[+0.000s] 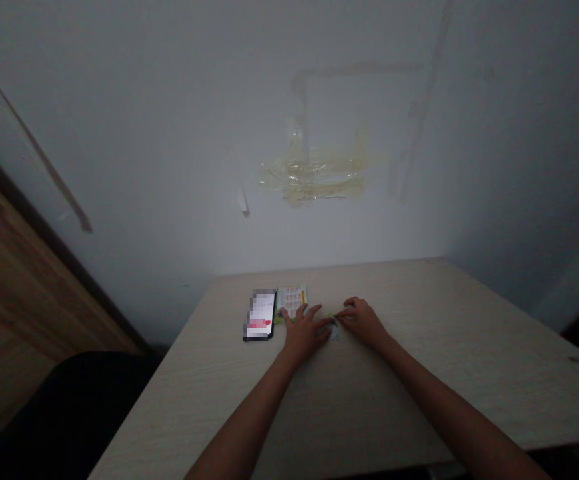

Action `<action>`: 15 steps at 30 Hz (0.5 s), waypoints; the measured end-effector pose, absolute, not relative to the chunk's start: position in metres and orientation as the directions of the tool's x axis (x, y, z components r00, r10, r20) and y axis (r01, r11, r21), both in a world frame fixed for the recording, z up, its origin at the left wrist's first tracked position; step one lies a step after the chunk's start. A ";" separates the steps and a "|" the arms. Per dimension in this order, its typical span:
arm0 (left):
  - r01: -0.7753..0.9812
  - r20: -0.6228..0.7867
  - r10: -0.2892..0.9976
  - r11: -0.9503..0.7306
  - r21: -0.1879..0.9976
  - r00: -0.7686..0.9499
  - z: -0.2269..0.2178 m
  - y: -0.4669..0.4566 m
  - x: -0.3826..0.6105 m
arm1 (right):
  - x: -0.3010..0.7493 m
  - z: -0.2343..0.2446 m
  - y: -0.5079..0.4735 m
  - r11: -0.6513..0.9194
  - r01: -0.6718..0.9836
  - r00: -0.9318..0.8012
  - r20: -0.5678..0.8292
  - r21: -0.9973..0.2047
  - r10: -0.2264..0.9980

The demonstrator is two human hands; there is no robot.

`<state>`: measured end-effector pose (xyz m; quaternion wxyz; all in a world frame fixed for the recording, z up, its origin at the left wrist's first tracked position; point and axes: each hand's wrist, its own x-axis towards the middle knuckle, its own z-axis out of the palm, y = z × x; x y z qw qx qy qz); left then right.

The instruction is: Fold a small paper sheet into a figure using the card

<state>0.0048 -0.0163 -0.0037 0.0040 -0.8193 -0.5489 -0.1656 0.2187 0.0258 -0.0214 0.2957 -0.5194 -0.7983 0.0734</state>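
A small pale piece with green print [335, 330], perhaps paper or a wrapper, lies on the table between my two hands. My left hand [305, 333] rests with its fingers spread, its thumb reaching the left side of that piece and its other fingertips touching a printed card or leaflet [293, 299]. At the piece's upper edge, my right hand [366, 325] pinches with thumb and forefinger, the other fingers curled. The fingertips partly hide the piece, and it is too small to name exactly. The leaflet is white with a green edge and rows of small print.
A phone [260, 315] with a lit, blurred screen lies left of the leaflet. The light wooden table [449, 320] meets a wall [169, 167] bearing old tape [319, 177]. A dark object [84, 407] and a wooden panel [14, 267] stand at the left.
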 end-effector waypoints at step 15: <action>0.899 0.325 0.886 -0.401 0.177 0.331 0.000 -0.022 0.007 | 0.212 -0.015 0.024 0.398 0.805 -0.223 0.398 -0.439 0.890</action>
